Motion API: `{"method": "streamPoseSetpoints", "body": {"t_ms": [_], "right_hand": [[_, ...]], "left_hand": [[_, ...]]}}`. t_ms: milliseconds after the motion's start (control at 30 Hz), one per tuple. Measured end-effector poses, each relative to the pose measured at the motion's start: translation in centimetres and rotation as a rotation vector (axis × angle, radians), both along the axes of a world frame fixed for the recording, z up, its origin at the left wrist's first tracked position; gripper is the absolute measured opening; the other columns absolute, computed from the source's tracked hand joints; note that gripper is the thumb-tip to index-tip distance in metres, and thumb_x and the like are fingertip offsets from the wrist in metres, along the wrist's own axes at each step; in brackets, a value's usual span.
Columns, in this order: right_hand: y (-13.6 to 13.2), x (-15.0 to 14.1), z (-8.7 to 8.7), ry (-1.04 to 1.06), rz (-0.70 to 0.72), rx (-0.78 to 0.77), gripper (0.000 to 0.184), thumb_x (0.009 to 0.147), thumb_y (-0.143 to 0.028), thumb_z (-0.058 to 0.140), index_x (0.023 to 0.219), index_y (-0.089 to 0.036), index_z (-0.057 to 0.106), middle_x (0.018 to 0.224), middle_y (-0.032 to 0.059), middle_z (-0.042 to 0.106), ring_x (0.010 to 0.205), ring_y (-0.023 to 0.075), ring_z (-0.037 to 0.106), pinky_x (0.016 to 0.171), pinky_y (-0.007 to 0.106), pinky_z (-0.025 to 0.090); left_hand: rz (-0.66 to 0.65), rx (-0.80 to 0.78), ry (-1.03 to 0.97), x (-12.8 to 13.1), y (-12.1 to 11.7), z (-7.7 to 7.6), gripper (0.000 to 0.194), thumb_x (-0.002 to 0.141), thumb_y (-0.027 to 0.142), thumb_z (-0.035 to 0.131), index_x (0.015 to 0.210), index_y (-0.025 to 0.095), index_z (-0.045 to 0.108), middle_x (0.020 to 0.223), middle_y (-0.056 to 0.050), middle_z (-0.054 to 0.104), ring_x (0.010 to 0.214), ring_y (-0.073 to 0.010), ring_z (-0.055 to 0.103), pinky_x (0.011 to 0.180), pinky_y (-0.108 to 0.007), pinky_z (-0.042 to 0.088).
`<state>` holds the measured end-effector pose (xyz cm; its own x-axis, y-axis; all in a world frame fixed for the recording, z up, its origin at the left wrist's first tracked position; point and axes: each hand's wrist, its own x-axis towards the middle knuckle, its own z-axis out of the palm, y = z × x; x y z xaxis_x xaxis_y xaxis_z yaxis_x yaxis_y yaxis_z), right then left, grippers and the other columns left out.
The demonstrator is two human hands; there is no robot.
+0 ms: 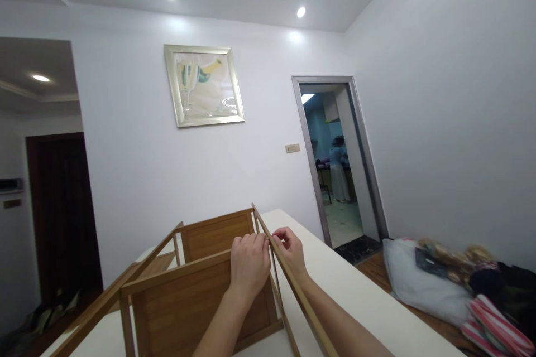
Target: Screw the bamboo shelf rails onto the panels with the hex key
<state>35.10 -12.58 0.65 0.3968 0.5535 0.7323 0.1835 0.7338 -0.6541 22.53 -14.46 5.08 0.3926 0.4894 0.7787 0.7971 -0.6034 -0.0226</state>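
A brown wooden rack (184, 309) with panels and long thin rails rests on a white table. My left hand (250, 259) is closed at the corner where the near panel meets the right-hand long rail (299, 293), its fingertips against the rail. On the rail's outer side, my right hand (290, 248) has thumb and forefinger curled in a pinch close to that same joint. Whatever is between those fingers is too small or hidden to make out. A second panel (220, 231) stands farther back in the rack, upright like the near one.
The white table (355, 304) runs under the rack and out to the right. On the floor at right lie a white bag (422, 279) and a heap of clothes (498, 323). A person (338, 170) stands beyond the doorway. A framed picture (209, 89) hangs on the wall.
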Motion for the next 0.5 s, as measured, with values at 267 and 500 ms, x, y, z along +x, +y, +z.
{"method": "streamPoseSetpoints", "body": {"t_ms": [267, 500], "right_hand": [[0.8, -0.7, -1.1, 0.035, -0.026, 0.005, 0.022, 0.086, -0.042, 0.06, 0.089, -0.019, 0.061, 0.077, 0.0018, 0.066, 0.069, 0.0156, 0.062, 0.064, 0.026, 0.052], [0.5, -0.3, -2.8, 0.066, -0.031, -0.04, 0.028, 0.084, -0.045, 0.065, 0.094, -0.019, 0.067, 0.084, 0.0044, 0.071, 0.073, 0.0174, 0.066, 0.064, 0.028, 0.056]], "left_hand": [[-0.042, 0.02, -0.088, -1.1, 0.9, -0.7, 0.023, 0.093, 0.023, 0.044, 0.092, 0.023, 0.066, 0.082, -0.004, 0.067, 0.082, -0.0214, 0.057, 0.077, -0.037, 0.031], [-0.056, -0.034, -0.037, -1.5, 0.7, -0.4, 0.016, 0.091, 0.026, 0.049, 0.092, 0.023, 0.065, 0.084, -0.004, 0.066, 0.085, -0.0226, 0.056, 0.078, -0.037, 0.031]]}}
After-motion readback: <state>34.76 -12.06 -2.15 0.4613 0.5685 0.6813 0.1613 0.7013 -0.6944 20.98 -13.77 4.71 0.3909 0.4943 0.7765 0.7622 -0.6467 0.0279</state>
